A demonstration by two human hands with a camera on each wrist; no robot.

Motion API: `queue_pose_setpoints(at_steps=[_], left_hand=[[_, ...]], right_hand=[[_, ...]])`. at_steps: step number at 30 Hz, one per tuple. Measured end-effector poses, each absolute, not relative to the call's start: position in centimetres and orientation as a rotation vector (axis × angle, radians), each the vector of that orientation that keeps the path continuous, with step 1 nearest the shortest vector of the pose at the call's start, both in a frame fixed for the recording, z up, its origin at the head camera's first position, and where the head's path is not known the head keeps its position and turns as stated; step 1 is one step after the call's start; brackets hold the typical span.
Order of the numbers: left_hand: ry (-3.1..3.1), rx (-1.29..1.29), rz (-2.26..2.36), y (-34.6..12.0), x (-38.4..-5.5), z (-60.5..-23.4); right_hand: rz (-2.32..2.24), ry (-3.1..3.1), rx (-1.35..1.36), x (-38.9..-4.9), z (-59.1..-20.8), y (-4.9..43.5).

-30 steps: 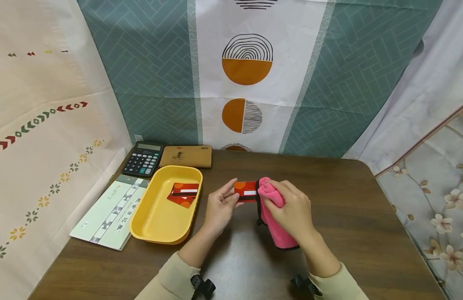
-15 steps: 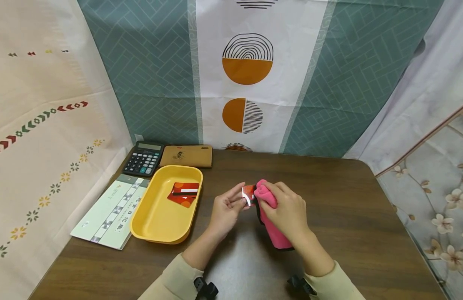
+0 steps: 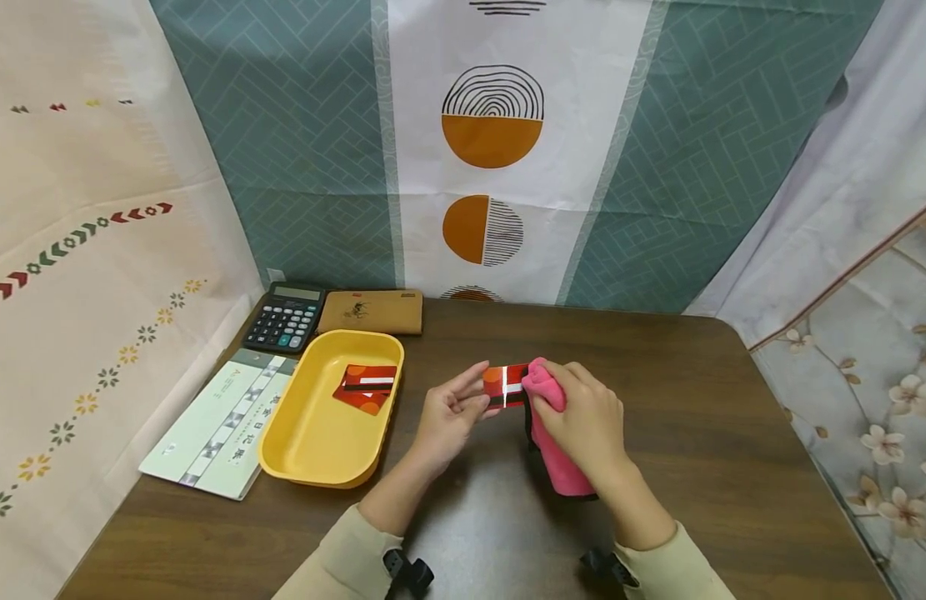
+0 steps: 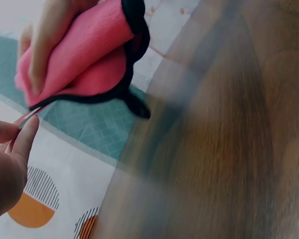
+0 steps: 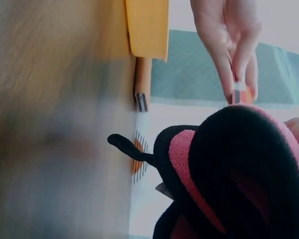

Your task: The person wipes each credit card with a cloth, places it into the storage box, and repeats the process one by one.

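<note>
My left hand (image 3: pixel 443 423) pinches a red and orange bank card (image 3: pixel 494 387) with a dark stripe by its left end, above the table. A bright glint crosses the card. In my right hand (image 3: pixel 592 415) is a folded pink cloth (image 3: pixel 558 462) with black edging, which covers the card's right end. The left wrist view shows the cloth (image 4: pixel 89 50) right at the left fingertips (image 4: pixel 29 130), its black hanging loop sticking out below. Seen from the right wrist, the cloth's folded black edge (image 5: pixel 239 149) hides most of the card.
A yellow tray (image 3: pixel 312 442) left of my hands holds two similar bank cards (image 3: pixel 368 380), overlapping. Beyond it lie a black calculator (image 3: pixel 285 318) and a tan wallet (image 3: pixel 380 312). A pale green booklet (image 3: pixel 207 425) lies at the tray's left, on the brown wooden table (image 3: pixel 695 433).
The cloth slid left over the card, covering more of it, then moved back right, baring more of the card again. My left hand has shifted slightly right, still holding the card.
</note>
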State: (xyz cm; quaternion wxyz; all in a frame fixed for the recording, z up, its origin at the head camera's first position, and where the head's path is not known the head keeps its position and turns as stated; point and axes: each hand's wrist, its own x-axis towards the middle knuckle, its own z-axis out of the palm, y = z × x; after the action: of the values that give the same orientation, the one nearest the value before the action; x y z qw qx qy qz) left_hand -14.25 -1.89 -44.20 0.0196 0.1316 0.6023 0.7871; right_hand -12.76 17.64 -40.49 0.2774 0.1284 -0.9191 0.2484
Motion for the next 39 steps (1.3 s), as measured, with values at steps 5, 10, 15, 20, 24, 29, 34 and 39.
queue_pose_setpoints(at_steps=[5, 10, 15, 20, 24, 29, 34, 39], left_hand=[[1.886, 0.471, 2.363, -1.4, -14.0, -44.2], [1.908, 0.486, 2.38, -1.3, -14.0, -43.8], [1.91, 0.519, 2.356, -1.5, -14.2, -43.8], [1.904, 0.547, 2.343, -1.5, -14.3, -43.7], [1.913, 0.537, 2.346, -1.5, -14.2, -43.8], [1.907, 0.551, 2.368, -1.5, -14.0, -43.6], [1.963, 0.527, 2.396, -2.0, -14.3, -43.4], [1.909, 0.51, 2.435, -3.1, -14.4, -42.8]], right_hand=[[0.696, -2.473, 0.482, -12.3, -40.2, 16.5], [0.685, -2.459, 0.493, -12.3, -39.6, 16.1], [0.654, -2.478, 0.574, -12.5, -39.2, 16.5], [0.622, -2.476, 0.624, -12.6, -38.9, 16.7], [0.61, -2.499, 0.678, -12.5, -38.7, 16.8], [0.622, -2.468, 0.625, -12.5, -38.7, 16.6], [0.616, -2.478, 0.67, -12.3, -39.5, 16.8], [0.661, -2.434, 0.509, -13.3, -39.8, 18.4]])
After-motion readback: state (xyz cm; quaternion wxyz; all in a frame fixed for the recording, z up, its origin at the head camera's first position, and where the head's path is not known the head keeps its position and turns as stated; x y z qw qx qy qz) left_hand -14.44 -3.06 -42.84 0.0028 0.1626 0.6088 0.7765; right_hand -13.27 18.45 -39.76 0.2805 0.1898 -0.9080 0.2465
